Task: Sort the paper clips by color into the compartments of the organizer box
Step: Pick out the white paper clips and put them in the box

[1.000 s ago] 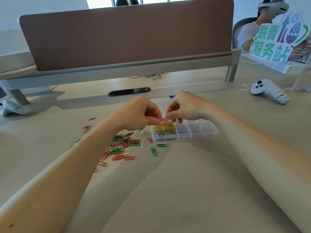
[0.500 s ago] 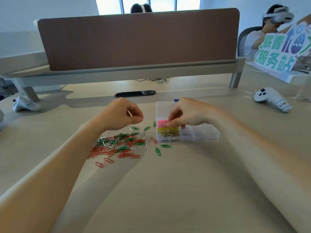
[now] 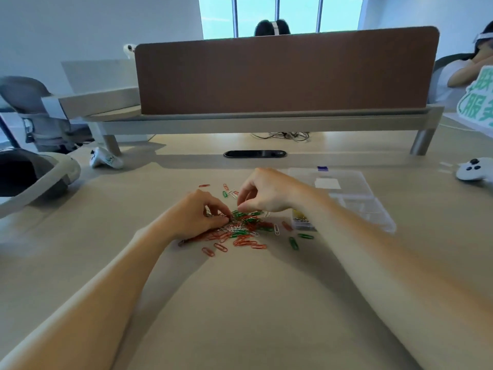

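Head view: the right hand (image 3: 269,194) has left the box (image 3: 357,198) and moved over to the pile of clips (image 3: 240,233). The left hand (image 3: 198,216) has come down to it too. Half a second ago the right hand was at the pink part of the box, and the left hand was up above the pile. Now both hands reach down with bent fingers, and their tips touch the clips. The right thumb and first finger are close together by some green clips. The left fingertips are bunched on the pile. I cannot tell if either hand holds a clip, because the clips are too small and blurry.

The pile of red, green and white clips lies on the surface (image 3: 240,303) just left of the box. The right arm hides the near left part of the box, so the pink clips cannot be seen. Some yellow clips (image 3: 300,216) and grey ones peek out beside the arm.
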Demonstrator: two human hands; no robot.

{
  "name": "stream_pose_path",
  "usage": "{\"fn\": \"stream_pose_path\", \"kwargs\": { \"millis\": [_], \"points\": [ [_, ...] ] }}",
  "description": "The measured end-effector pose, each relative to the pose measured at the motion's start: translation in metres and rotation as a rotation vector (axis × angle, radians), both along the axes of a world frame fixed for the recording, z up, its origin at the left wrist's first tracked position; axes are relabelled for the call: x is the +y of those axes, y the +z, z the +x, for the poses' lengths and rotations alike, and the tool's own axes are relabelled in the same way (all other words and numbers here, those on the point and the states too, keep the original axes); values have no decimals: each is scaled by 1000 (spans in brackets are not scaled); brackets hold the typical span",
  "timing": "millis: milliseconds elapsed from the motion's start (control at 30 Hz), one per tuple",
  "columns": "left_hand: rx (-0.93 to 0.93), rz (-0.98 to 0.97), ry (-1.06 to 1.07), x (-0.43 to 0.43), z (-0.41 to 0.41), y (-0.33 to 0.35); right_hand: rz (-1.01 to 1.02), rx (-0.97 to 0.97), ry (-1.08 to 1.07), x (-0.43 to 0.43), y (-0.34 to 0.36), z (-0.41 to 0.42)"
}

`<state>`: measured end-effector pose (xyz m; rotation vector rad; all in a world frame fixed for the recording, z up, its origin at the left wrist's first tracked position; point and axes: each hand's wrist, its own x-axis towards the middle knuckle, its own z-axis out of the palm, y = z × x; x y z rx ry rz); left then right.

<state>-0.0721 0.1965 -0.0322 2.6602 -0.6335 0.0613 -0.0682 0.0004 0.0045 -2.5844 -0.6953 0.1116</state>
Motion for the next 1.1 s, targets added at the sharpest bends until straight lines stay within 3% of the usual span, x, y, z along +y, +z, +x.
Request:
{"fn": "stream_pose_path", "kwargs": {
  "millis": [333, 667, 1100],
  "points": [
    [-96, 15, 117, 8, 7, -2, -146, 41, -52, 3, -14, 23],
    [-99, 41, 57, 3, 5, -6, -73, -77, -11, 22, -26, 17],
    [-91, 49, 132, 3, 3, -3, -102, -63, -74, 25, -24, 13]
  ]
}}
